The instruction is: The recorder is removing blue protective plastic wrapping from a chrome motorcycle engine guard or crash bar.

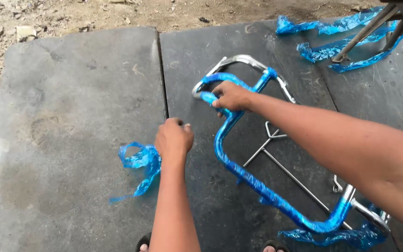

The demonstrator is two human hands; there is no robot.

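Note:
A bent chrome metal tube frame (246, 177) wrapped in blue plastic film lies on dark concrete slabs. My right hand (232, 97) grips the frame's wrapped upper bend. My left hand (173, 139) is closed on a crumpled strip of blue plastic film (141, 163) that trails to the left over the slab. Part of the frame's top loop (248, 59) shows bare chrome. More film hangs loose at the frame's lower right end (346, 235).
Thin metal rods (276, 149) lie beside the frame. A pile of torn blue film (336, 42) sits at the top right under a metal stand leg (364, 32). A gap (163, 79) runs between two slabs (71, 116). Dirt ground lies beyond. My sandalled toes show at the bottom edge.

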